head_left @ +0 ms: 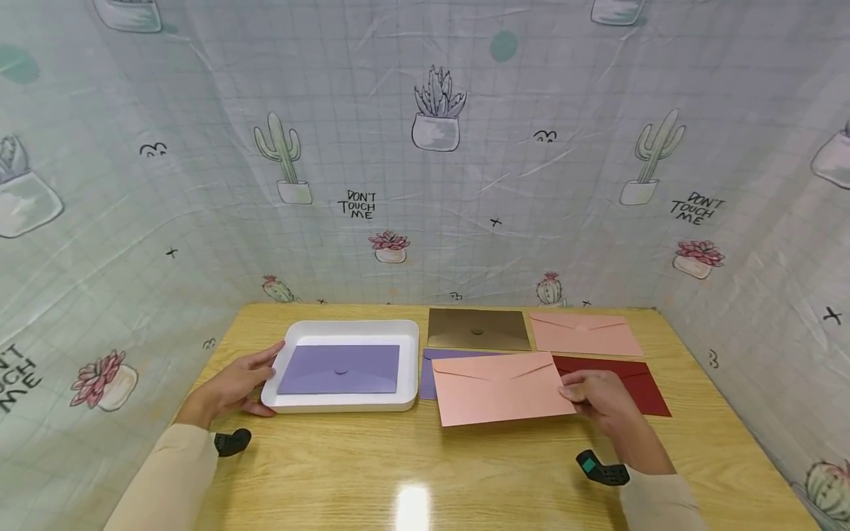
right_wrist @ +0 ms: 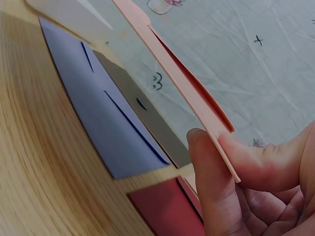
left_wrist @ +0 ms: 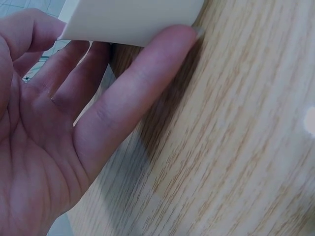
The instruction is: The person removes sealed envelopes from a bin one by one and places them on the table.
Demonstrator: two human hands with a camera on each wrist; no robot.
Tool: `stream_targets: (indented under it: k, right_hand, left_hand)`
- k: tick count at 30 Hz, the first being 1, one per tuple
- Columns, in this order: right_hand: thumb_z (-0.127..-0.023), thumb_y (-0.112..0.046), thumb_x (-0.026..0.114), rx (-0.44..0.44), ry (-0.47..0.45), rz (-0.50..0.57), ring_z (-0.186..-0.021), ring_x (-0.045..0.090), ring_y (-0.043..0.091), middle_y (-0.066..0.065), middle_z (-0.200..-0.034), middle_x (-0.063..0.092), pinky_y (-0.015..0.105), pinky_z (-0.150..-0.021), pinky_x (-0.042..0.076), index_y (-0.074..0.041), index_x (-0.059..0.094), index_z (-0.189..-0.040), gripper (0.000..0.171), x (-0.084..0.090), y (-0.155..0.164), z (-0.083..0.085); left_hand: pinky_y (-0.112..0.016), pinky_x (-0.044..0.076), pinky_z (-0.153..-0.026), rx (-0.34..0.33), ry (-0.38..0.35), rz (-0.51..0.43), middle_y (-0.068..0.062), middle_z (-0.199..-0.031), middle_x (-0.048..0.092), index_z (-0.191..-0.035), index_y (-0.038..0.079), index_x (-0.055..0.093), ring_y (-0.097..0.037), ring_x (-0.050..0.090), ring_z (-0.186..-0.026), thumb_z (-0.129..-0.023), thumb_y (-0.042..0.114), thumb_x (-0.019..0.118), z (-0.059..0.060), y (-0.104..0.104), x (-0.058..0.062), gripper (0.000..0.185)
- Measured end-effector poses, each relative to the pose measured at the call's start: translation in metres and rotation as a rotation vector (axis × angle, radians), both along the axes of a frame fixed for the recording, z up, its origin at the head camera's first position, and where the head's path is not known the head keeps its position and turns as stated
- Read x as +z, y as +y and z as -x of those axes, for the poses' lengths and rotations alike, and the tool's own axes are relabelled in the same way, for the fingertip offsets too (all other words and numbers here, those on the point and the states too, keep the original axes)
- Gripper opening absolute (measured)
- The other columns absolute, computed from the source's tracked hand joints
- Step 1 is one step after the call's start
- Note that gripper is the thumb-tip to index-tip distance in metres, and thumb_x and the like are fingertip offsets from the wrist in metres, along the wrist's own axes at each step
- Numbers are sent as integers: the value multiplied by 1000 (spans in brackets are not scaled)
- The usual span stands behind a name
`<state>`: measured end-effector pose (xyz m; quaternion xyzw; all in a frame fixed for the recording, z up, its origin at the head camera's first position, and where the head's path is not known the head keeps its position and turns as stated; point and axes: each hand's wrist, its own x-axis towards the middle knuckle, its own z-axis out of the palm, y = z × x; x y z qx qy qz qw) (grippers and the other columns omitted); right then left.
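Pink envelope is pinched at its edge by the right hand; the left hand, fingers straight, touches the white tray beside it.

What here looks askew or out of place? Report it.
Only the pink envelope stands out: the right hand pinches its edge, so it sits tilted and lifted above the purple envelope and dark red envelope, while the other envelopes lie flat and square. The left hand rests against the white tray. Nothing is spilled or damaged.
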<state>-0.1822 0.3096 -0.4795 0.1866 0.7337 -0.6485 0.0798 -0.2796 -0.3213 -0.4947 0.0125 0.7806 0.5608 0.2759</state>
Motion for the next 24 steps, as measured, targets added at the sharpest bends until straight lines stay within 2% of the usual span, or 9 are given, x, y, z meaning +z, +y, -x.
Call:
stream_targets:
  k: [7, 11, 19, 24]
  right_hand:
    - [-93, 2, 69, 17, 0, 12, -60, 58, 12, -4, -71, 69, 23, -57, 53, -2, 78, -96, 10, -1, 14, -7]
    - [-94, 3, 68, 20, 1, 10, -61, 58, 12, -4, -72, 68, 23, -58, 53, -5, 78, -94, 12, -1, 22, -11]
    - [-94, 2, 68, -4, -16, -2, -64, 60, 12, -5, -73, 68, 23, -60, 54, -9, 78, -89, 16, 2, 32, -15]
    - [-94, 4, 67, -8, -16, 4, -64, 61, 10, -6, -73, 68, 22, -60, 55, -12, 78, -87, 20, 1, 41, -19]
  left_hand:
    - [-57, 64, -82, 4, -8, 8, -23, -175, -7, -169, 27, 3, -45, 44, -141, -112, 13, 38, -1, -1, 0, 69]
    - [-56, 64, -83, 0, -4, -6, -22, -175, -8, -169, 28, 2, -45, 43, -143, -112, 13, 38, 0, -1, 0, 69]
    - [-56, 64, -83, -10, -10, -14, -20, -175, -10, -169, 29, 2, -45, 42, -144, -112, 14, 38, 6, -3, 2, 69]
    - [-56, 64, -83, -18, -14, -7, -21, -175, -9, -169, 29, 3, -43, 47, -140, -112, 14, 39, 8, -4, 3, 69]
